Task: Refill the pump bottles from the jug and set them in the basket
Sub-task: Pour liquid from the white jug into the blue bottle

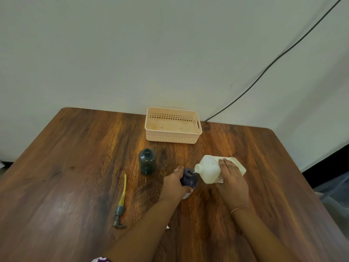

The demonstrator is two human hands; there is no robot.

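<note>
My left hand point(172, 183) grips a dark purple bottle point(190, 178) that stands open-necked on the wooden table point(75, 167). My right hand point(233, 179) holds a white jug point(210, 168) tilted to the left, its spout right over the purple bottle's mouth. A second bottle, dark teal and uncapped point(147, 161), stands upright just to the left. A grey pump head with a yellow tube point(120, 205) lies flat on the table further left. The peach plastic basket point(172, 138) sits near the table's far edge with nothing in it.
A pale wall rises right behind the basket, and a black cable point(273, 63) runs down it to the table's back edge. Something small and white point(186, 195) peeks out beneath my left hand. The table's right edge drops off beyond the jug.
</note>
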